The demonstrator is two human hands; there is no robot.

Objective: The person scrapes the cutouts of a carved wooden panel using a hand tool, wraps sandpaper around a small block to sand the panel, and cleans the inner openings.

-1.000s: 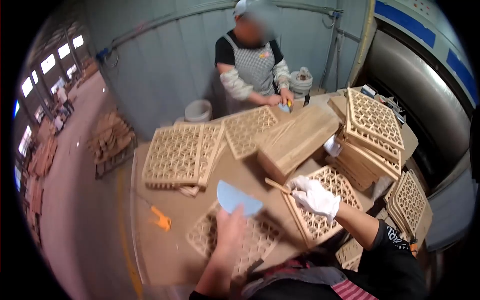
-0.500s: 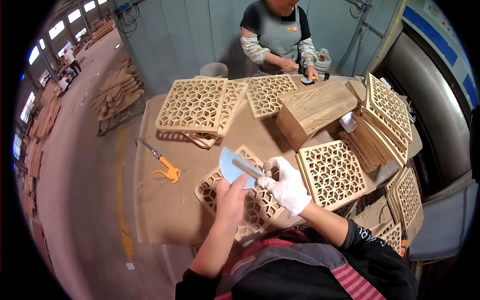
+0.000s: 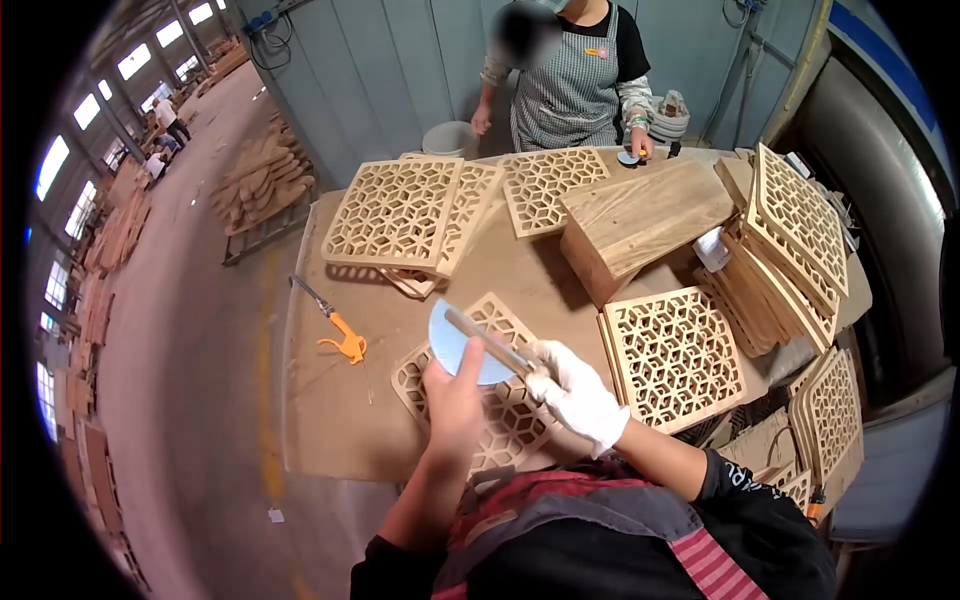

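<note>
Over a wooden lattice panel point(image 3: 505, 430), my bare left hand point(image 3: 455, 400) grips a light-blue sanding disc point(image 3: 452, 345) that looks folded in half. Its thumb presses near a narrow, greyish-brown stick point(image 3: 485, 338) lying across the disc's face. My right hand point(image 3: 580, 395), in a white glove, is closed around the near end of that stick. What the stick is made of, I cannot tell. Under both hands, the lattice panel lies on the brown tabletop point(image 3: 330, 430), partly covered by them.
An orange air blow gun point(image 3: 345, 340) lies left on the table. Lattice panels point(image 3: 395, 212) lie at the back left, and more point(image 3: 675, 355) lie to the right beside a wooden box point(image 3: 645, 220). Across the table a co-worker point(image 3: 570, 90) touches a small sanding disc point(image 3: 628, 158).
My hands have shifted slightly, and more of the stick shows across the disc. The co-worker has straightened, with one arm now hanging at their side. The whole view has moved a little.
</note>
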